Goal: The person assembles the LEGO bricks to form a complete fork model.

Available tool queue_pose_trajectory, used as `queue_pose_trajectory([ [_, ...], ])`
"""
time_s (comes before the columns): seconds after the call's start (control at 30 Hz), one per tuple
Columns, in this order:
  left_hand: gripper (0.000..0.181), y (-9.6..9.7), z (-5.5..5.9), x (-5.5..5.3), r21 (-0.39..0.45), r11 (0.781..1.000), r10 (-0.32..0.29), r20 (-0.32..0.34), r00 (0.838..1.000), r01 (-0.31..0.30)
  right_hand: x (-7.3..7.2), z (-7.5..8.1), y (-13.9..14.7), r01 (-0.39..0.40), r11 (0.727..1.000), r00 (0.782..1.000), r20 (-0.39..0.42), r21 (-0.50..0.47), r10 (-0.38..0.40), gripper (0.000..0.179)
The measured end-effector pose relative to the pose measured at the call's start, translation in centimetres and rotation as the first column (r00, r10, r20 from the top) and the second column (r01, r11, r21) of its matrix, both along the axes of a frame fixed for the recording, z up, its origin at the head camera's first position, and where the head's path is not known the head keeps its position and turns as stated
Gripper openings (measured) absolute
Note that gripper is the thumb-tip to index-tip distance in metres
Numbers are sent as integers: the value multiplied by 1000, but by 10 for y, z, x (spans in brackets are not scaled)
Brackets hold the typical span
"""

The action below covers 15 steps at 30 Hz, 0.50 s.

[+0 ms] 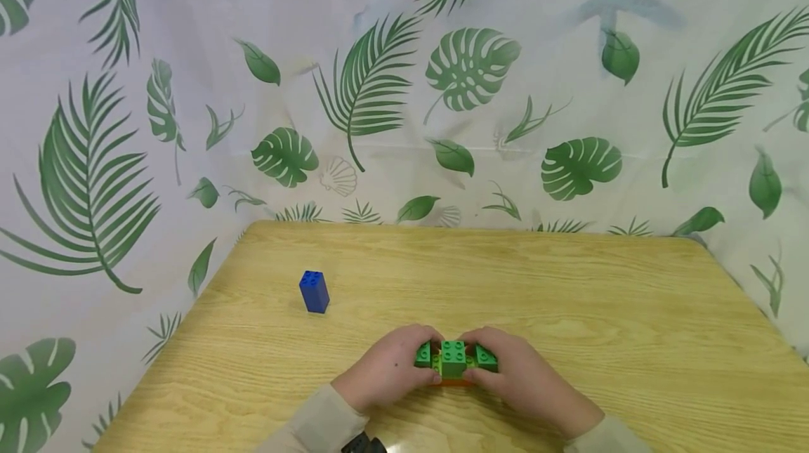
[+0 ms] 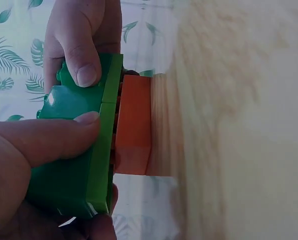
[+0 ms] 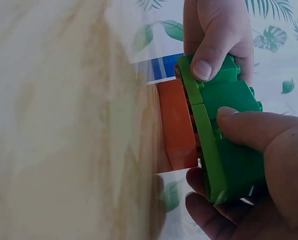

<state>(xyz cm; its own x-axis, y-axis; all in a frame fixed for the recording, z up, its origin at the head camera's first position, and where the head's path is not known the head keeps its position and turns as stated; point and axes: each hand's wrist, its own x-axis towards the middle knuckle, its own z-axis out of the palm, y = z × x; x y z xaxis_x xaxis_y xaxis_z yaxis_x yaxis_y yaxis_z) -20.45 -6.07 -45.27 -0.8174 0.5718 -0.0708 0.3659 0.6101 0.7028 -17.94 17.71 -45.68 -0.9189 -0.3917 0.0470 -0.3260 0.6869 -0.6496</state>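
Both hands grip one stack of toy building bricks near the table's front. Three green bricks (image 1: 453, 360) stand in a row on a light green layer (image 2: 107, 130). An orange brick (image 2: 134, 125) lies beneath on the table, with its studs showing in a narrow gap under the light green layer. My left hand (image 1: 393, 367) holds the left end, thumb on the near side and fingers around the far side and end. The right hand (image 1: 520, 377) mirrors it at the right end. In the wrist views the thumbs press against the green bricks; some fingers are hidden behind the stack.
A tall blue brick (image 1: 314, 293) stands upright on the wooden table (image 1: 537, 277), left of and behind the hands. Leaf-patterned cloth (image 1: 385, 179) hangs around the table's back and sides. A small black object (image 1: 363, 444) shows by the left sleeve.
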Motion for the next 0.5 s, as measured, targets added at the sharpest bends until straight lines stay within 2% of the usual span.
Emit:
queue_pose_trajectory([
  [0.1,34,2,0,0,-22,1000,-12,-44,999,11,-1,0,0,-3,1000,1000,25,-5,3,35],
  [0.23,32,4,0,-1,-46,999,-21,-57,998,18,-1,-1,0,-4,1000,999,44,12,3,35],
  [0.5,35,5,-1,-1,-97,995,-13,-58,998,7,1,-3,-1,-11,999,1000,-3,43,11,36],
])
